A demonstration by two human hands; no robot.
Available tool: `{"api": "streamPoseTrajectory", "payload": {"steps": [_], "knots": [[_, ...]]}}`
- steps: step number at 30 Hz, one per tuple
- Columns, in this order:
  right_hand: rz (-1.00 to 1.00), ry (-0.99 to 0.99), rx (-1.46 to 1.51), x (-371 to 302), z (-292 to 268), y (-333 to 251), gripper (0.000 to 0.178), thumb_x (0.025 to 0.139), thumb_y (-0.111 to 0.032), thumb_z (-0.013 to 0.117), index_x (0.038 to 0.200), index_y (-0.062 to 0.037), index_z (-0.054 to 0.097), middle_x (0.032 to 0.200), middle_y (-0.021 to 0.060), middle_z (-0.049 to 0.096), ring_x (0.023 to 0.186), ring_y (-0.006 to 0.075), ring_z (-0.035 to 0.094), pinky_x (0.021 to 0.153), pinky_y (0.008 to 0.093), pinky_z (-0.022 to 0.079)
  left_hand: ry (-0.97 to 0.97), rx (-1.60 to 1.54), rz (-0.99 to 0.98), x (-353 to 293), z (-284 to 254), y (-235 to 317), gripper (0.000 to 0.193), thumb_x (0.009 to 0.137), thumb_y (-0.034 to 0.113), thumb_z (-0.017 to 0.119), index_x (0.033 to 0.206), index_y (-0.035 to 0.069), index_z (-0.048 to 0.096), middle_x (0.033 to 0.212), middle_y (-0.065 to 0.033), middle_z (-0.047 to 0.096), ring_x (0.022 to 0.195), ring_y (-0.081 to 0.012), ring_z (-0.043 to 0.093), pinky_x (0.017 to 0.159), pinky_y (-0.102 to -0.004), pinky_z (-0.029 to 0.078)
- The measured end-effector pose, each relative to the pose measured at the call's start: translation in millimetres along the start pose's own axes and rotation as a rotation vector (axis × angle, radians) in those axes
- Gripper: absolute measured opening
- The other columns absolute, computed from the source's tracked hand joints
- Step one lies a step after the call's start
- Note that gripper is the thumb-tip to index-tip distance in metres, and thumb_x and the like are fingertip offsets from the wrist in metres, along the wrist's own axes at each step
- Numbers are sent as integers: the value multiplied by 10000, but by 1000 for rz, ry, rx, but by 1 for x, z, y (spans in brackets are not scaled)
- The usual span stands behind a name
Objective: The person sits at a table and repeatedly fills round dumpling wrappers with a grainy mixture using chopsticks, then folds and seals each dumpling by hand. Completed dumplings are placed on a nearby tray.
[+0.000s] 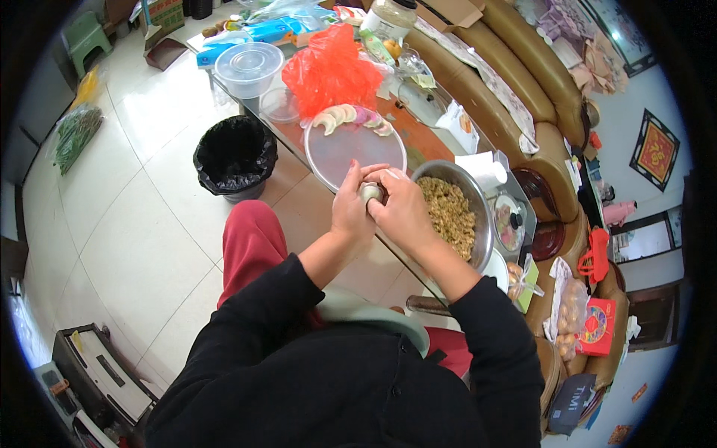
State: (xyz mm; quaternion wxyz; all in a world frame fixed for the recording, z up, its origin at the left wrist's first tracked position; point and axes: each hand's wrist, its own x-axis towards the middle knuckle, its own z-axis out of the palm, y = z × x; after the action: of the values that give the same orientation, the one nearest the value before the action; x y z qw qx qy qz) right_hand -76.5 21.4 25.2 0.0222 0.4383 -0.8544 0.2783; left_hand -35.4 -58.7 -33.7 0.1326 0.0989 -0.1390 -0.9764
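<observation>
My left hand [352,210] and my right hand [403,212] meet over the table's near edge. Between them they pinch a pale dumpling [370,193], mostly covered by my fingers. Just beyond my fingertips lies a round, whitish tray [355,155]. Along its far rim sits a curved row of several folded dumplings [337,114], some white and some pink. Close to the right of my right hand stands a metal bowl [487,228] holding brown, chopped filling [448,213].
A red plastic bag [332,71] and a lidded clear tub [249,69] stand beyond the tray. Left of the table is a black-lined bin [236,160]. A paper roll [482,172] and a glass lid [509,224] sit beside the bowl. A brown sofa [515,67] runs behind.
</observation>
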Motion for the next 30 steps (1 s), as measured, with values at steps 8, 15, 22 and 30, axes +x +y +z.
{"api": "streamPoseTrajectory", "payload": {"steps": [8, 15, 22, 30], "knots": [[386, -55, 260, 101, 87, 64, 236, 677, -118, 678, 904, -54, 678, 815, 150, 678, 775, 284, 659, 728, 385, 507, 489, 285, 306, 55, -88, 55, 249, 967, 265, 440, 1087, 85, 563, 974, -8, 585, 872, -115, 528, 757, -279, 427], [341, -1, 45, 144, 164, 85, 211, 683, -107, 641, 889, -77, 675, 862, 161, 671, 840, 320, 641, 770, 405, 496, 536, 276, 138, 62, -98, 47, 242, 940, 286, 484, 1059, 101, 585, 993, 7, 586, 902, -118, 520, 792, -302, 410], [178, 87, -45, 153, 169, 90, 227, 673, -121, 703, 878, -29, 665, 825, 153, 676, 803, 307, 653, 736, 388, 502, 553, 291, 138, 63, -101, 46, 264, 923, 285, 509, 1079, 94, 604, 1044, -9, 611, 991, -148, 521, 885, -341, 375], [251, -215, 218, 97, -16, 79, 258, 778, -133, 688, 1005, -17, 651, 852, 55, 661, 779, 133, 610, 735, 285, 491, 456, 316, 137, 67, -114, 42, 209, 908, 268, 540, 1032, 112, 600, 971, 19, 610, 902, -124, 519, 781, -320, 392]]}}
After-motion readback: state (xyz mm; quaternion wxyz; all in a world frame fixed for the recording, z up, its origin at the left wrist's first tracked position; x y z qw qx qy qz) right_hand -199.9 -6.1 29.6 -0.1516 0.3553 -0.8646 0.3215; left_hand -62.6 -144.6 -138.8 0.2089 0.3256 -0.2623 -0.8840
